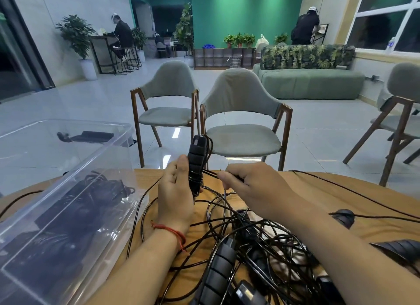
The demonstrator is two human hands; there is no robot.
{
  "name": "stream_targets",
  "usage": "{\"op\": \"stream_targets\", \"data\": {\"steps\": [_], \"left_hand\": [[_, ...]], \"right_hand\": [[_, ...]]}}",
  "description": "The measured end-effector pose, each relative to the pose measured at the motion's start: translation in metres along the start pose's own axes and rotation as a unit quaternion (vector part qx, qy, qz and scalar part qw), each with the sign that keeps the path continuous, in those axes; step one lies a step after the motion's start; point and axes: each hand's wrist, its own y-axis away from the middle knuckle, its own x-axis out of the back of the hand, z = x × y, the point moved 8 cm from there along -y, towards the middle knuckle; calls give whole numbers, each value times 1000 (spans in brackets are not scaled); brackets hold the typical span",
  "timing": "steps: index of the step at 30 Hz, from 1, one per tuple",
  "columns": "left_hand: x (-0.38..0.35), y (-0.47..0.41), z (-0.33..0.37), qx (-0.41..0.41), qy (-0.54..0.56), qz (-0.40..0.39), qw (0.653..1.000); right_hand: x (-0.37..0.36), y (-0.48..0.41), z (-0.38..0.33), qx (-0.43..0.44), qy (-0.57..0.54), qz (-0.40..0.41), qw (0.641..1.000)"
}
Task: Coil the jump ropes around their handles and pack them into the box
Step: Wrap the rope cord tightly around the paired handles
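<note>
My left hand (pixel 176 191) grips a pair of black ribbed jump-rope handles (pixel 197 159), held upright over the table's far edge, with a few turns of thin black rope around their lower part. My right hand (pixel 252 186) pinches that rope (pixel 210 173) just to the right of the handles. A tangle of loose black rope (pixel 256 238) lies on the wooden table (pixel 318 191) below my hands, with more black handles (pixel 218 273) in it. The clear plastic box (pixel 75 191) stands at the left and holds several coiled black ropes (pixel 95 193).
Two grey chairs (pixel 243 122) stand just beyond the table's far edge, and a third chair (pixel 400 113) at the right. More black handles (pixel 400 248) and rope lie on the table's right side. A green sofa and people are far behind.
</note>
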Motion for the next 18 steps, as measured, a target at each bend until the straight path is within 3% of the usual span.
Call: {"op": "stream_targets", "data": {"steps": [9,18], "left_hand": [[0,-2,-8,-37,-151,29,987],[-8,-3,-9,-95,-338,-26,936]], "right_hand": [[-2,5,-9,43,-73,-40,996],[14,9,-19,52,-196,15,979]]}}
